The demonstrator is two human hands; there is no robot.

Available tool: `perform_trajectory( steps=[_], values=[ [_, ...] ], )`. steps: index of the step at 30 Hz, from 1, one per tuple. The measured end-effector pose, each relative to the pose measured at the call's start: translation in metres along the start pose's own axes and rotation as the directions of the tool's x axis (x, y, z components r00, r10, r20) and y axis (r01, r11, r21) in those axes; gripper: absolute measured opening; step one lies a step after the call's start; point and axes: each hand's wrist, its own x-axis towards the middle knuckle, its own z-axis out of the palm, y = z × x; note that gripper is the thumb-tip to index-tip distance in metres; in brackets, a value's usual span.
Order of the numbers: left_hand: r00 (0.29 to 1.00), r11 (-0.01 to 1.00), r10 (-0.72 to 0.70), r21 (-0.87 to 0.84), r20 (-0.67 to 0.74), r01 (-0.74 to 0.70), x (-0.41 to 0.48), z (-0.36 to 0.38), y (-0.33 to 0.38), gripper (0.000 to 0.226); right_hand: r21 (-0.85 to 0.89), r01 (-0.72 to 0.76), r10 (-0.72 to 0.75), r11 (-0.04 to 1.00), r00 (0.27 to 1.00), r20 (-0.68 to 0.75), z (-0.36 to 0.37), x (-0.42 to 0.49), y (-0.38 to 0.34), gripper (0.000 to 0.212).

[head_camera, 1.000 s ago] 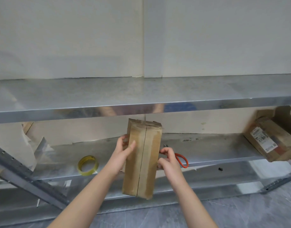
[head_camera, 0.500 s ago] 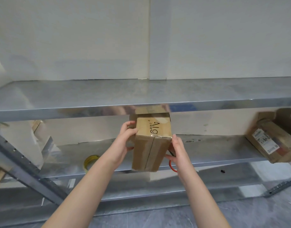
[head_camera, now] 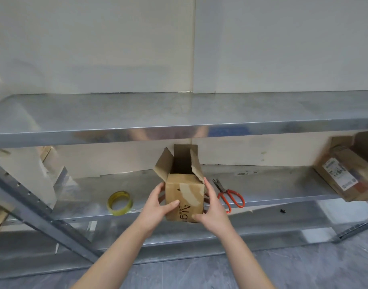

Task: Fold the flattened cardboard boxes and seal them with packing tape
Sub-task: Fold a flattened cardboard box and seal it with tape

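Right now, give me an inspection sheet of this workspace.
Surface: metal middle shelf, shiny, carries the tools.
Job's things: cardboard box upright, top flaps open; tape roll lies left of it.
Clutter: orange-handled scissors right of the box; labelled carton at far right.
Hands: left hand and right hand grip the box's sides.
Cables: nothing seen.
Surroundings: upper shelf above, pale wall behind, grey floor below.

A galvanised metal shelving unit [head_camera: 179,113] stands against a pale, seamed wall [head_camera: 95,44], on a grey marbled floor [head_camera: 304,268].
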Motion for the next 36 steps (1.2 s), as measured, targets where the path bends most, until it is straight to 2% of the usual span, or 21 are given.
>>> perform_trajectory(
  steps=[3, 6, 8, 9, 10, 11, 12, 13, 18, 23, 30, 36],
  values=[
    [1.000, 0.997, -0.012, 0.080, 0.002, 0.012, 0.004, 0.003, -0.016, 0.071, 0.107, -0.059, 0.066, 0.993, 0.996, -0.067, 0.011, 0.006, 0.015, 0.114],
    [0.998, 0.981, -0.038, 0.191, 0.043, 0.030, 0.004, 0.006, -0.033, 0.066, 0.103, -0.089, 0.100, 0.991, 0.990, -0.103, 0.018, 0.009, 0.027, 0.115],
    [0.998, 0.929, -0.035, 0.370, 0.053, 0.013, 0.004, -0.001, -0.039, 0.061, 0.092, -0.069, 0.078, 0.993, 0.993, -0.092, 0.022, 0.009, 0.037, 0.115],
    [0.998, 0.813, -0.006, 0.581, 0.064, -0.032, 0.005, -0.008, -0.043, 0.061, 0.081, -0.058, 0.064, 0.995, 0.995, -0.081, 0.023, 0.008, 0.042, 0.114],
    [0.994, 0.583, 0.047, 0.806, 0.094, -0.104, 0.007, -0.017, -0.048, 0.065, 0.067, -0.053, 0.058, 0.996, 0.996, -0.074, 0.025, 0.007, 0.048, 0.113],
    [0.984, 0.308, 0.089, 0.935, 0.154, -0.175, 0.009, -0.028, -0.053, 0.070, 0.055, -0.052, 0.056, 0.997, 0.996, -0.076, 0.025, 0.006, 0.052, 0.111],
    [0.970, 0.125, 0.109, 0.966, 0.215, -0.228, 0.010, -0.039, -0.055, 0.072, 0.055, -0.054, 0.058, 0.997, 0.995, -0.086, 0.025, 0.005, 0.056, 0.110],
    [0.964, 0.045, 0.114, 0.968, 0.240, -0.247, 0.011, -0.050, -0.057, 0.073, 0.060, -0.054, 0.060, 0.997, 0.993, -0.100, 0.025, 0.004, 0.059, 0.108],
    [0.967, 0.024, 0.156, 0.978, 0.202, -0.208, 0.021, -0.087, -0.057, 0.083, 0.102, -0.055, 0.070, 0.993, 0.987, -0.147, 0.020, 0.003, 0.056, 0.103],
    [0.943, 0.048, 0.204, 0.960, 0.262, -0.277, 0.036, -0.080, -0.036, 0.084, 0.123, -0.029, 0.056, 0.992, 0.973, -0.224, -0.002, -0.008, 0.046, 0.102],
    [0.871, 0.071, 0.238, 0.886, 0.430, -0.458, 0.049, -0.008, -0.016, 0.076, 0.120, -0.018, 0.057, 0.993, 0.944, -0.325, -0.068, -0.045, 0.057, 0.102],
    [0.849, 0.060, 0.246, 0.867, 0.468, -0.495, 0.052, 0.091, -0.015, 0.072, 0.115, -0.062, 0.098, 0.991, 0.938, -0.334, -0.157, -0.081, 0.095, 0.101]
  ],
)
